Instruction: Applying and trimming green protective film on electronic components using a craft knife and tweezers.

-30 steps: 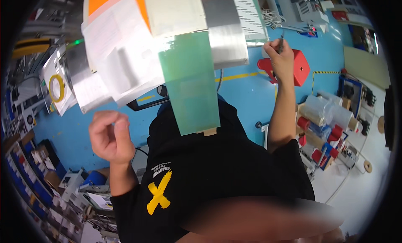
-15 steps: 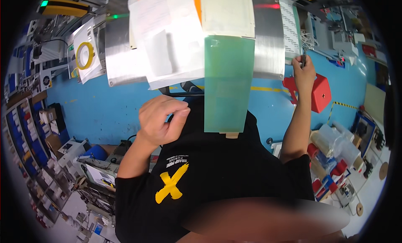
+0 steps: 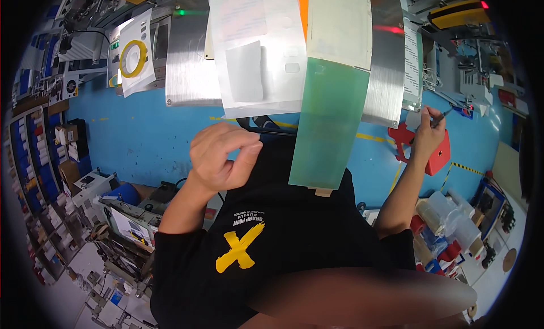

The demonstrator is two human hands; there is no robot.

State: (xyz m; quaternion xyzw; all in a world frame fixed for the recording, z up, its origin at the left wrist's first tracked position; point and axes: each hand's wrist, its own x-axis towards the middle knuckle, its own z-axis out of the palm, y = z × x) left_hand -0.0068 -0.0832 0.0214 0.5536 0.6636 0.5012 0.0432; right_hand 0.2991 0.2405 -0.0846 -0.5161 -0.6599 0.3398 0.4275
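My left hand (image 3: pixel 222 158) hovers in front of the metal table, its fingers curled and thumb and forefinger pinched together. Anything between those fingertips is too small to make out. At the right, past the table's edge, my right hand (image 3: pixel 429 138) grips a slim dark tool (image 3: pixel 440 119). A small grey flat piece (image 3: pixel 413 120) shows beside its fingers; whether it is held I cannot tell. A translucent green sheet (image 3: pixel 328 125) juts from the cream board (image 3: pixel 340 31) toward my body. Left of it lies a white backing sheet (image 3: pixel 283 94) with a greyish rectangular piece (image 3: pixel 245 74) on it.
The brushed metal table (image 3: pixel 190 82) has yellow sensor housings at both far sides. A yellow tape roll (image 3: pixel 133 58) lies on paper at the left. A red stool (image 3: pixel 437 160) stands on the blue floor by my right forearm. Cluttered shelves and boxes line both sides.
My right hand has drawn back from the papers at the right with the dark tool, which now points outward. The left hand keeps its pinch. The view has shifted, moving the table rightward.
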